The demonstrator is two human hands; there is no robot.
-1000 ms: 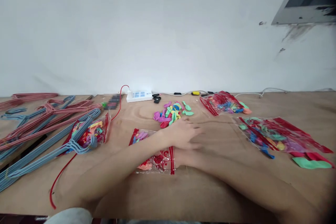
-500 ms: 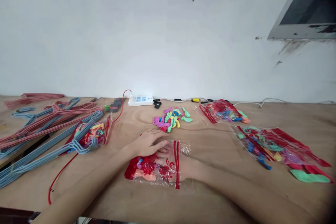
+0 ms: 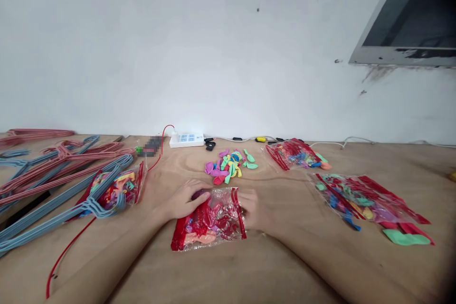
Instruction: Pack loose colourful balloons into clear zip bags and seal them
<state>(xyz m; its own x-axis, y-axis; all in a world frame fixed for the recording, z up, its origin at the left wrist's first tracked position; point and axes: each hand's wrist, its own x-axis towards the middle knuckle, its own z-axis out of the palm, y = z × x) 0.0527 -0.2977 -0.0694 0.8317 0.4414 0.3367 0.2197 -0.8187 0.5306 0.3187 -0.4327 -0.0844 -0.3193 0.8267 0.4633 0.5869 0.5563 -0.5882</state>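
A clear plastic bag of balloons (image 3: 217, 221) with red printing lies in front of me, a red strip along its right edge. My left hand (image 3: 187, 199) is closed on the bag's upper left part, thumb on top and the other fingers partly hidden behind it. At the right edge, beside the red strip, my right hand (image 3: 251, 209) has its fingers curled against the bag; its fingertips are hidden. Orange, red and purple balloons show through the plastic. Just beyond the bag is a loose pile of coloured balloons (image 3: 230, 166).
More balloon bags lie at right (image 3: 370, 199), at back right (image 3: 294, 154) and at left (image 3: 117, 185), the last partly under blue hangers (image 3: 107, 185). Pink hangers (image 3: 67, 156) lie farther left. A white power strip (image 3: 187, 140) and cables run along the wall.
My right hand has come out from under the bag's plastic to its right edge. My left hand has shifted from lying over the bag to gripping its upper left part.
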